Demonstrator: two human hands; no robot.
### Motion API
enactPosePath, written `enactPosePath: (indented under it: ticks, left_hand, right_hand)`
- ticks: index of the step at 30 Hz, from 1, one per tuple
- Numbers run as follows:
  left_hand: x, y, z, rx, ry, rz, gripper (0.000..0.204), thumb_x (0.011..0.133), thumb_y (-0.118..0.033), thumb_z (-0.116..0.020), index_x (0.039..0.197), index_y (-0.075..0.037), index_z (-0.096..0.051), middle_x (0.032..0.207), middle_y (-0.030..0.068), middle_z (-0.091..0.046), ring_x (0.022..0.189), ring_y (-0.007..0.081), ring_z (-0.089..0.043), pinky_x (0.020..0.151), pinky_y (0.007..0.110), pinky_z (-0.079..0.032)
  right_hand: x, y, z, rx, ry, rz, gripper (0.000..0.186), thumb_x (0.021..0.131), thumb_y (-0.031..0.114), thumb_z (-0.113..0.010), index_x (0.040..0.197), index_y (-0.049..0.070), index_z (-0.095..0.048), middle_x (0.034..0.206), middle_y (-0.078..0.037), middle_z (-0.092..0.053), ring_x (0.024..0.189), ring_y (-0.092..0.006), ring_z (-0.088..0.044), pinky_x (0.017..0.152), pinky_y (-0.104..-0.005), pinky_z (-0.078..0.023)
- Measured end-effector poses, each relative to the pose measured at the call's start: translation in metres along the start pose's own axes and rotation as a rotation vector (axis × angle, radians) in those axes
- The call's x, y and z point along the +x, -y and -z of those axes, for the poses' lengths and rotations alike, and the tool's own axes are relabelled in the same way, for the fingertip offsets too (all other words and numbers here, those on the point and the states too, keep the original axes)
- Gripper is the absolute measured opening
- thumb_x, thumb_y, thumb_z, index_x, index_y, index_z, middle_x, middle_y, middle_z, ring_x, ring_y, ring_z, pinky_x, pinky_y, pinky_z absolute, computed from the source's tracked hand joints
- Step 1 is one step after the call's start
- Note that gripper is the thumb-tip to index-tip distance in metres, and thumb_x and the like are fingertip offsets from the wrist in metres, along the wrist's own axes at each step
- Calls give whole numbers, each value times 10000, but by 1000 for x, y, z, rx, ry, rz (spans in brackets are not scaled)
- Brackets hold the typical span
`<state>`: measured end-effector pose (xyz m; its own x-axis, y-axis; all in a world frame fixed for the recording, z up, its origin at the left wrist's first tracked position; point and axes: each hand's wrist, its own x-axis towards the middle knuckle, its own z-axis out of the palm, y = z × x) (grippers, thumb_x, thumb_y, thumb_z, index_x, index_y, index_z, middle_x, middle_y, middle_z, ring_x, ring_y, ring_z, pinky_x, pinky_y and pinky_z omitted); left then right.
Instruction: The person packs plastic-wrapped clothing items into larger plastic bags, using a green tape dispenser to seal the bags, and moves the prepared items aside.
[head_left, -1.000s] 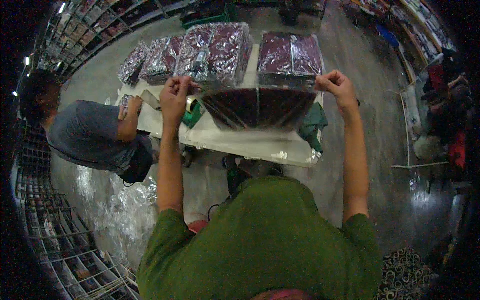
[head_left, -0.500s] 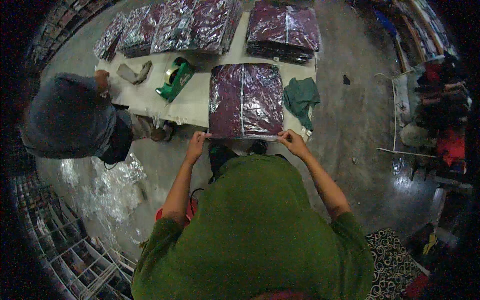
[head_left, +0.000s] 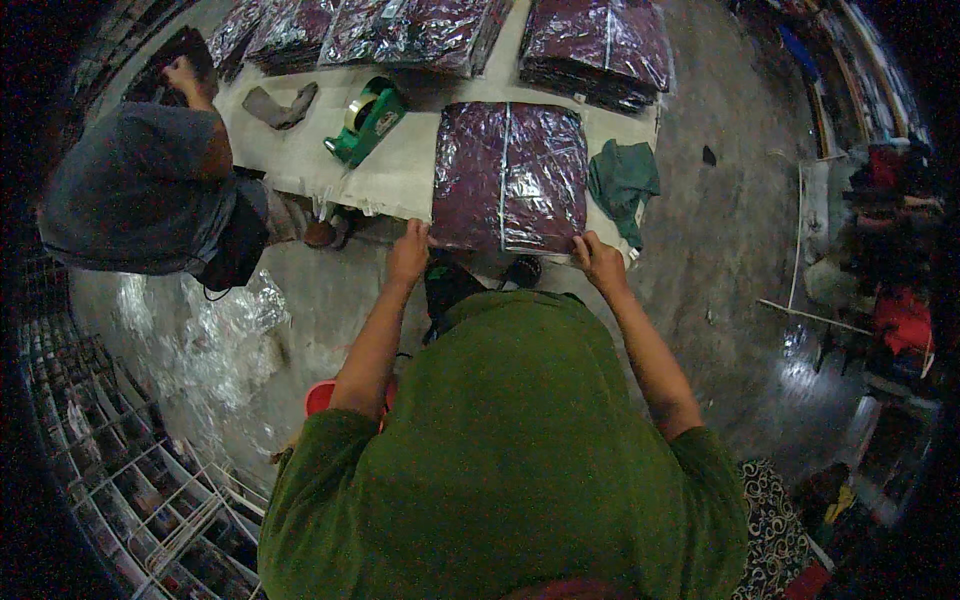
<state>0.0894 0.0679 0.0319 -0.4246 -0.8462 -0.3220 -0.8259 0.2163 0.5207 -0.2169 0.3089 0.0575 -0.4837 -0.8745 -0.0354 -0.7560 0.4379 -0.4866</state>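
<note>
A folded maroon textile in a clear plastic bag (head_left: pixel 545 185), with a pale strip down its middle, lies flat at the table's near edge. My left hand (head_left: pixel 408 252) is closed at the bag's near left corner, fingers pinched together. At the near right corner my right hand (head_left: pixel 600 262) pinches the bag's edge. A crumpled green cloth (head_left: pixel 625 180) rests just right of the bag. To its left stands a green tape dispenser (head_left: pixel 383 118) with a roll of tape.
Bagged maroon stacks (head_left: pixel 598 55) line the far side of the pale table (head_left: pixel 290 160). A grey cloth (head_left: pixel 280 106) lies left of the dispenser. A co-worker (head_left: pixel 140 190) is at the left. Clear plastic (head_left: pixel 225 345) and a red container (head_left: pixel 320 397) are on the floor.
Both my hands have moved forward with the bag's near edge, and the clear flap stretched between them no longer shows. The co-worker's hand has reached farther away, to a dark item.
</note>
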Motion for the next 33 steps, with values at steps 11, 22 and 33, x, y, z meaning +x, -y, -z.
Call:
enactPosePath:
  ticks: [11,22,33]
  left_hand:
    - [18,-19,-6,121,10,120,321,940,-426,-491,1042,-124,-531,889,139,-689,899,391,-640,751,520,-479]
    - [38,23,-42,-26,-63,215,429,894,-495,-551,949,-75,-620,888,171,-683,892,399,-641,765,505,-490]
    - [47,47,-28,92,-41,-93,470,891,-493,-557,863,-27,-619,798,187,-673,796,389,-646,712,485,-490]
  right_hand:
    - [23,-6,-17,-87,-7,-242,332,874,454,-608,932,129,-571,691,-178,-652,670,-391,-645,610,-488,-496]
    - [34,55,-7,-134,-183,479,408,792,201,-707,1170,97,-593,1287,-142,-525,1183,-357,-492,976,-456,-405]
    - [15,21,-32,-267,303,576,625,940,273,-512,1477,78,-258,1551,-80,-236,1411,-264,-261,1160,-400,-208]
